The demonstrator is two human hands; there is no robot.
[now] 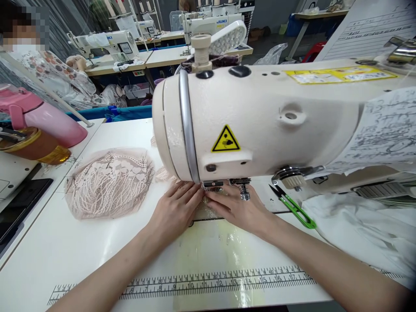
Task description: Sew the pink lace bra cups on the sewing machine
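A cream sewing machine [260,112] stands over both hands and hides part of what lies at its needle. My left hand [178,203] rests palm down left of the needle area, its fingers stretched out flat beside the pale pink lace [165,174]. On the other side, my right hand [238,206] lies low with fingers extended toward the left one, partly covered by the needle and presser parts [242,187]. The fingertips of both hands nearly meet. Whatever fabric is under them is mostly hidden.
A bundle of pink lace [108,184] lies at left. Green thread snips [294,208] and white cloth [360,229] are at right. A pink bottle [53,121] and an amber container [35,145] stand far left. A person [58,78] sits beyond, near other machines.
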